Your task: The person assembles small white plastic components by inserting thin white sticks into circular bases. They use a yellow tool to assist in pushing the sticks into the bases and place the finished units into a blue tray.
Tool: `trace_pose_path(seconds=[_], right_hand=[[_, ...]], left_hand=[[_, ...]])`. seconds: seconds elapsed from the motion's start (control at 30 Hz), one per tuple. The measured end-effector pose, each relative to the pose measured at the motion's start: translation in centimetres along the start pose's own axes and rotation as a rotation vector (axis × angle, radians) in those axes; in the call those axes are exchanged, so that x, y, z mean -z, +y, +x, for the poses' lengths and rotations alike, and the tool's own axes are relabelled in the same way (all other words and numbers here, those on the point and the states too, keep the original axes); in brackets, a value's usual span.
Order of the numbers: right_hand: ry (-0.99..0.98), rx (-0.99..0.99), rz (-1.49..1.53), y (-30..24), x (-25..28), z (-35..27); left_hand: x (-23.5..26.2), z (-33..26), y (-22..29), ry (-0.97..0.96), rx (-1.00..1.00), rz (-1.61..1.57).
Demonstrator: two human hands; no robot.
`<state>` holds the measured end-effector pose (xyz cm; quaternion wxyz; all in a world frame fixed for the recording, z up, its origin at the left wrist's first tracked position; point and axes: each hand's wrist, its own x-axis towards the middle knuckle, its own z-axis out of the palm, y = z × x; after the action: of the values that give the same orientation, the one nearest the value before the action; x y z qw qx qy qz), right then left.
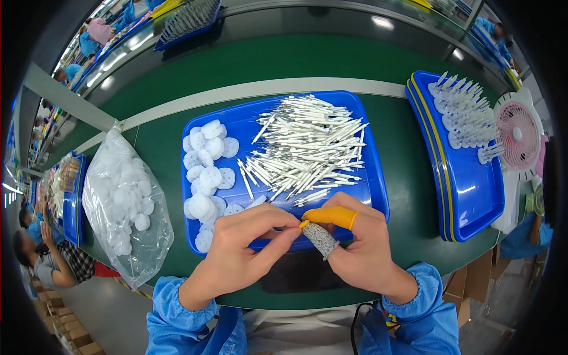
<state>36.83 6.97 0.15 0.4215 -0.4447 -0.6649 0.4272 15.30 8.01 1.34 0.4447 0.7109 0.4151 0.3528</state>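
Where the two hands meet at the near rim of the blue tray (373, 195), the left hand (236, 248) pinches thumb and forefinger shut on something too small to make out, right against the tip of the right hand (361, 248), whose forefinger wears an orange cot (331, 216) and whose thumb wears a grey one (320, 239). The right fingers are curled closed as well. Both hands sit equally near the tray. Just beyond them lies the heap of white sticks (307, 148), long axes mostly left to right (some fanned out). White discs (204, 171) fill the tray's left side. A clear bag (124, 201) of more discs lies to the left; a second blue tray (467, 189) of assembled pieces stands to the right.
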Motion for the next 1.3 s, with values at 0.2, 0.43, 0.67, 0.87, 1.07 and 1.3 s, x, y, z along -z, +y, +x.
trace_pose_path(seconds=[0.2,0.43,0.67,0.87,1.07,1.3], right_hand=[[-0.072,-0.051,-0.006,-0.4,0.1,0.1],[-0.082,-0.105,0.002,-0.7,0.4,0.4],[-0.092,-0.116,0.017,-0.8,0.5,0.4],[-0.075,-0.181,0.074,-0.7,0.5,0.4],[-0.095,-0.265,0.258,0.2,0.6,0.4],[-0.09,-0.253,0.352,0.2,0.5,0.5]], left_hand=[[-0.2,0.0,-0.2,0.005,0.041,0.018],[-0.6,0.1,0.2,0.02,0.038,0.013],[-0.5,0.0,-0.2,0.009,0.035,-0.011],[-0.4,0.1,-0.1,-0.015,0.08,-0.024],[-0.2,0.1,0.2,-0.002,0.115,-0.081],[-0.2,0.0,-0.3,0.019,0.093,-0.101]])
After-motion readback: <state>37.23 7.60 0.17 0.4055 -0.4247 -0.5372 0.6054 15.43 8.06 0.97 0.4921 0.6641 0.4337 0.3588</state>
